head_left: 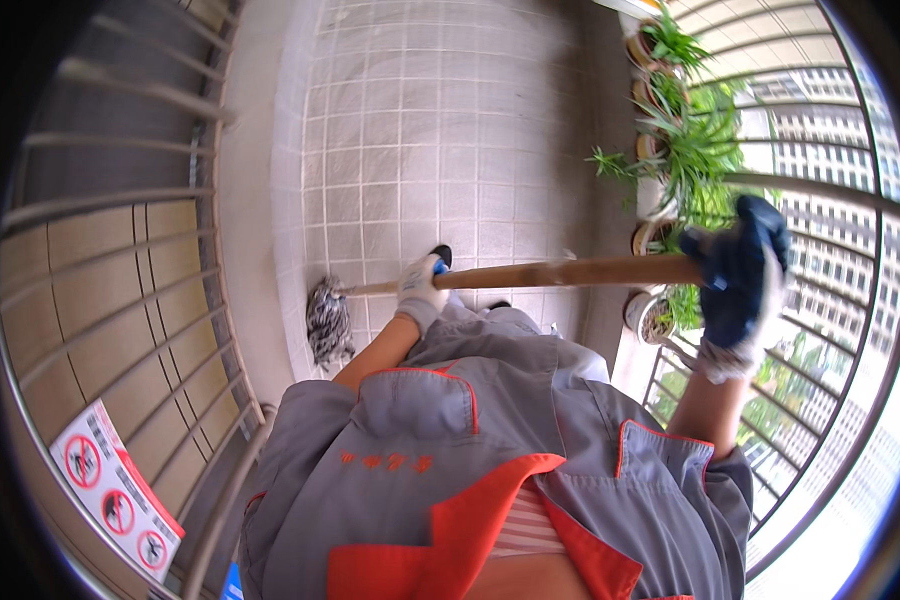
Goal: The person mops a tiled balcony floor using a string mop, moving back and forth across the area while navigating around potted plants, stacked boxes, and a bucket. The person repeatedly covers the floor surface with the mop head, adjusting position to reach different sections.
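A string mop with a wooden handle (570, 273) spans the view in front of my body. Its grey-and-white mop head (329, 321) rests on the tiled floor at the left, beside the low wall. Low on the shaft, my left hand (422, 286) grips it in a white work glove. My right hand (742, 274) is closed around the upper end at the right, near the plants; its glove has a dark blue coating and looks slightly blurred. The handle's very tip is hidden by that glove.
Light square tiles (420, 150) cover the narrow floor. Potted spider plants (682, 142) line the right ledge before metal railings (825, 187). Another railing (120, 247) rises at the left, bearing a sign (116, 491) with prohibition symbols. A dark shoe (442, 255) shows beyond my left hand.
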`<state>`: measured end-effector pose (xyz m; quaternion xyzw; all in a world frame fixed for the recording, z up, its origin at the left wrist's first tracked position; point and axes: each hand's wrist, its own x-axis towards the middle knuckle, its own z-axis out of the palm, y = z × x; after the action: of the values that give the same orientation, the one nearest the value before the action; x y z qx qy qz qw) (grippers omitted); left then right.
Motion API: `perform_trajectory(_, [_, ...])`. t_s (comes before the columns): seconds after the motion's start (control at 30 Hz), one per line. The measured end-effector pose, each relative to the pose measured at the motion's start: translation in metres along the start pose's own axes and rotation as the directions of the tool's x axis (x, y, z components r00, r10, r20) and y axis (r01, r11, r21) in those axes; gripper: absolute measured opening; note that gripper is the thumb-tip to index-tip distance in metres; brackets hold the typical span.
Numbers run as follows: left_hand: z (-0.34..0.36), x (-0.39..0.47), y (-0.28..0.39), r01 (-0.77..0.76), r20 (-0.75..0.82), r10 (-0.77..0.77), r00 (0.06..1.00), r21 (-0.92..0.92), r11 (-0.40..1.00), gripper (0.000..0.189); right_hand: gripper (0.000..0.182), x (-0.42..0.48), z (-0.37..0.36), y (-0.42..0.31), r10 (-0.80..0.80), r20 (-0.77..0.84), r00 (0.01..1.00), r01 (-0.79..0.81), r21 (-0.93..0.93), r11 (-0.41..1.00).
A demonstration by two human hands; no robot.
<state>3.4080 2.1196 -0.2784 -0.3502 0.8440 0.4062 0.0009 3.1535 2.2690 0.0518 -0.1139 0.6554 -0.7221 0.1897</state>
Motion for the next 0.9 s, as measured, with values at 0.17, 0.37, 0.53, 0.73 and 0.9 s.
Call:
perform_trajectory(0.17, [0.016, 0.045, 0.094, -0.292, 0.209, 0.298, 0.931, -0.059, 0.954, 0.017, 0.025, -0.073, -0.084, -0.066, -0.333, -0.166, 0.928, 0.302, -0.187, 0.935])
perform_trajectory(0.37, [0.072, 0.057, 0.178, -0.506, 0.336, 0.491, 0.804, -0.049, 0.861, 0.015, 0.025, -0.185, -0.126, -0.084, -0.714, -0.209, 0.668, 0.186, -0.882, 0.432])
perform_trajectory(0.53, [0.153, 0.03, 0.232, -0.513, 0.407, 0.519, 0.752, -0.132, 0.848, 0.021, 0.035, -0.268, -0.111, -0.08, -0.653, -0.395, 0.646, 0.342, -0.616, 0.71])
perform_trajectory(0.73, [0.292, -0.037, 0.255, 0.318, 0.618, 0.388, 0.684, -0.731, 0.603, 0.011, 0.05, -0.309, -0.161, -0.058, -0.693, -0.176, 0.699, 0.416, -0.689, 0.594])
perform_trajectory(0.9, [0.324, -0.086, 0.262, 0.226, 0.641, 0.477, 0.601, -0.709, 0.668, 0.009, 0.032, -0.357, -0.214, -0.035, -0.612, -0.092, 0.786, 0.513, -0.456, 0.727])
